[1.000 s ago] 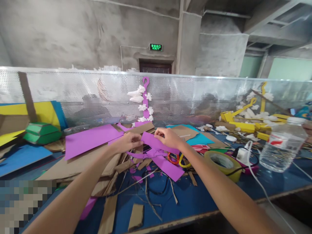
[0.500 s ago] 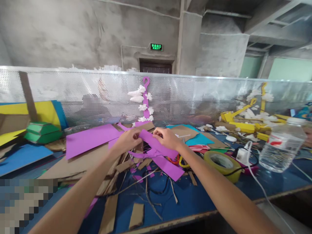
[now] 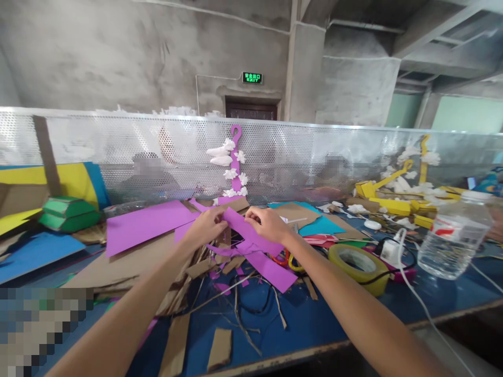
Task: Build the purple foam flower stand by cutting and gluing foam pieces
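Observation:
A purple strip of card (image 3: pixel 257 236) slants between my two hands, above the scraps on the table. My left hand (image 3: pixel 208 224) pinches its upper left end with thumb and fingertips. Curled closed, my right hand (image 3: pixel 267 222) grips the strip's far edge a little further right. Under it lies another flat purple strip (image 3: pixel 273 269), running down to the right. Red and yellow scissor handles (image 3: pixel 293 261) show partly beneath my right wrist. To the left, a large purple sheet (image 3: pixel 151 225) rests on brown cardboard (image 3: pixel 126 264).
A roll of yellow tape (image 3: pixel 357 268), a white charger (image 3: pixel 392 251) with its cable and a water bottle (image 3: pixel 451 235) stand right. A purple hook-topped piece with white tufts (image 3: pixel 236 167) stands by the perforated metal screen (image 3: pixel 181 141). A green cardboard form (image 3: pixel 69 213) sits left.
My right hand has shifted very slightly left along the strip. The left hand and the strip are almost where they were.

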`<act>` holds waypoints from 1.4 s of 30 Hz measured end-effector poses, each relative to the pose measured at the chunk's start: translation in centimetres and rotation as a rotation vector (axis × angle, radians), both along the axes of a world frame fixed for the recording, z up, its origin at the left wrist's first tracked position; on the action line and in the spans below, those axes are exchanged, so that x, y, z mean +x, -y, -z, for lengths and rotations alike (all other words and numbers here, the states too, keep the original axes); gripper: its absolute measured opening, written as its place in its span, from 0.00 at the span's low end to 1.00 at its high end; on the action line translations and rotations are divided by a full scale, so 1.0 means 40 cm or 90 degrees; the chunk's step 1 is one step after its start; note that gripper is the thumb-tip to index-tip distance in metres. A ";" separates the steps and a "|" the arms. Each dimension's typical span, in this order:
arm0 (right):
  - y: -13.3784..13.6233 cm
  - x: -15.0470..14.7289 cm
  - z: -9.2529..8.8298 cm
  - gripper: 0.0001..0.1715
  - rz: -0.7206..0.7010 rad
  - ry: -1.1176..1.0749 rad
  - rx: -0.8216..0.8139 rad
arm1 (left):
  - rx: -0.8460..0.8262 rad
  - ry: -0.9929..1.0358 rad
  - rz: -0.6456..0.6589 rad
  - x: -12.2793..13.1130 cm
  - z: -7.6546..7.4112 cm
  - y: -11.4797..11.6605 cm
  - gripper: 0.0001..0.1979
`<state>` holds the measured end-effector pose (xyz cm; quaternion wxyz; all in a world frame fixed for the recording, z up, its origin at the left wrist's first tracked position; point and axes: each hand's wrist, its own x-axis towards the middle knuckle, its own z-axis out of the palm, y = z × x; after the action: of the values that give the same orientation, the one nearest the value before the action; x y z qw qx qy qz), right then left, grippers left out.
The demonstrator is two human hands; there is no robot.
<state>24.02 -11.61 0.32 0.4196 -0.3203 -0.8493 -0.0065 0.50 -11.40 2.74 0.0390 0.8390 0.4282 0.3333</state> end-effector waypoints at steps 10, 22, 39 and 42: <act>0.003 0.001 0.002 0.05 0.013 0.019 0.018 | -0.104 0.087 -0.030 -0.011 0.018 -0.028 0.09; 0.009 0.016 -0.006 0.05 0.044 0.021 0.035 | -0.217 0.207 0.012 -0.059 0.024 -0.061 0.08; 0.030 0.004 -0.016 0.07 0.003 0.038 -0.005 | -0.012 0.019 -0.012 -0.036 0.003 -0.021 0.12; 0.039 -0.001 -0.019 0.07 -0.006 0.051 -0.008 | -0.024 0.009 -0.037 -0.038 0.007 -0.028 0.12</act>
<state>23.96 -13.19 1.07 0.3832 -0.3187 -0.8668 -0.0122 -1.01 -10.29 2.48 0.0484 0.8232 0.4582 0.3318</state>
